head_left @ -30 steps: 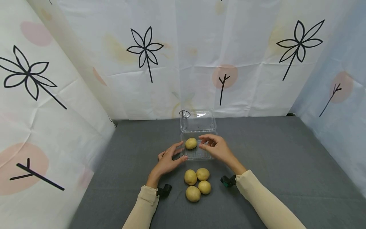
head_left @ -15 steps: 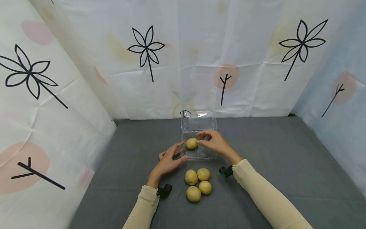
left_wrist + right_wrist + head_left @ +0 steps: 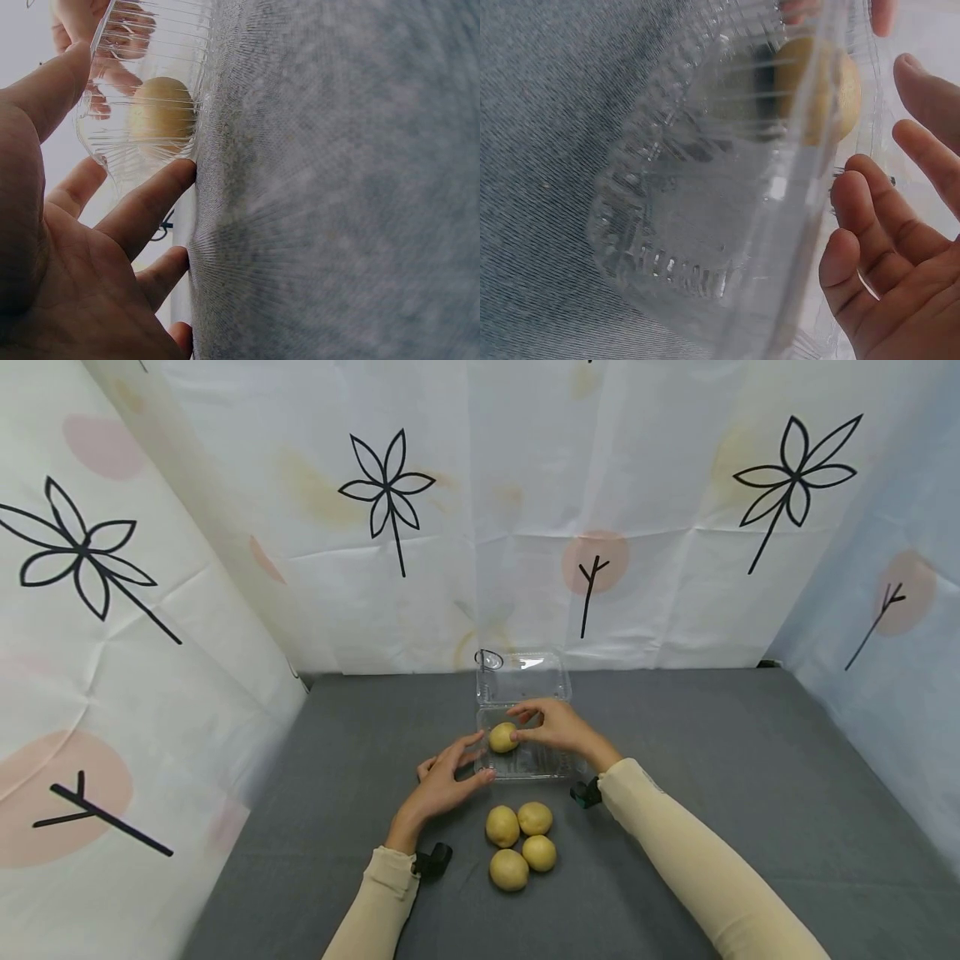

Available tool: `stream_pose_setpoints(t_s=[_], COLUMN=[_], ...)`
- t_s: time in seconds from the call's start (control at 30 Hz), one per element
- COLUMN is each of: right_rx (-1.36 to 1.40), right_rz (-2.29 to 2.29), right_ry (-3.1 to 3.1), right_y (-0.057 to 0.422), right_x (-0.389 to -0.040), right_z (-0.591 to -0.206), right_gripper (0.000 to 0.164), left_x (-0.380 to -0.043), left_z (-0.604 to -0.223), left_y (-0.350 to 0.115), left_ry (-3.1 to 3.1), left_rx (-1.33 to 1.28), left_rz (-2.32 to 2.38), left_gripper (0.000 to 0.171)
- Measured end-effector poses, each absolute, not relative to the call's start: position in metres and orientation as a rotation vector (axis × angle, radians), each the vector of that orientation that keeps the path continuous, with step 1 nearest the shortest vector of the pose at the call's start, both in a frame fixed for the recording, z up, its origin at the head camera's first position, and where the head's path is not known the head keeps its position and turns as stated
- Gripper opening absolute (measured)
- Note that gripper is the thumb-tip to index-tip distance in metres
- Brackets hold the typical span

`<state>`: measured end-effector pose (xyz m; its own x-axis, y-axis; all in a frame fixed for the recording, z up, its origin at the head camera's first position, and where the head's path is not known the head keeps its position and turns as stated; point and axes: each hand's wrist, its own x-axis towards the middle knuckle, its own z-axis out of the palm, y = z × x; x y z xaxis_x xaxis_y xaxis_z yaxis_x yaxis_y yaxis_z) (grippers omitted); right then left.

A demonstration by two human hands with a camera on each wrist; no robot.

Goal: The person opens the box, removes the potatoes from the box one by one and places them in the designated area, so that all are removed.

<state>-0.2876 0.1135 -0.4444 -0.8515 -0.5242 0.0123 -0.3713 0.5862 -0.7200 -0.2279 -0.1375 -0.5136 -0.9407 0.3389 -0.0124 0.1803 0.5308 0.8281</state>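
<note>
One potato [image 3: 502,737] lies in the left part of a clear plastic clamshell container [image 3: 540,766], whose lid [image 3: 523,681] is folded back behind it. My left hand [image 3: 442,781] stays at the container's left side, fingers spread and fairly straight. In the left wrist view, its thumb meets the container's rim and other fingertips touch the cloth. Over the tray, my right hand [image 3: 558,727] is just right of the potato. The right wrist view shows that hand's fingers [image 3: 855,199] loosely bent, with a gap between them and the potato.
Several potatoes [image 3: 509,869] sit clustered on the grey cloth-covered table [image 3: 337,760], in front of the container. Behind the table hangs a white patterned curtain [image 3: 495,568], with more curtain along both sides.
My right hand has moved left across the container, closer to the potato inside. The left hand, that potato and the cluster in front hold their places.
</note>
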Motion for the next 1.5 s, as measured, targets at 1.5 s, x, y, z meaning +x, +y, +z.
stream_pose_setpoints(t_s=[1.5], right_rx=[-0.787], right_rz=[-1.065], right_ry=[2.455], right_y=[0.104], right_x=[-0.298], right_z=[-0.460], right_gripper=[0.039], left_x=[-0.226], left_z=[-0.512], left_y=[-0.137], left_ry=[2.597], left_rx=[0.446], left_rz=[1.373], left_gripper=[0.070])
